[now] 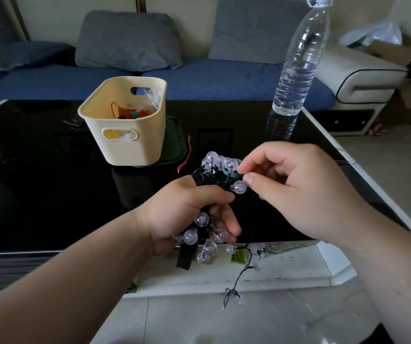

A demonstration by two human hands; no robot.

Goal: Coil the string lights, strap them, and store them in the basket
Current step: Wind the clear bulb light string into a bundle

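String lights [208, 176] sit bunched in my left grip [187, 214], which is clenched round the black wire and clear bulbs above the near edge of the table [38, 170]. A loose tail dangles below. My right grip [298, 189] pinches the green strap [230, 173] at the top of the bundle between thumb and forefinger. Beyond, the cream basket [125, 145] stands on the table with other coiled lights inside, a water bottle [296, 70] to its right.
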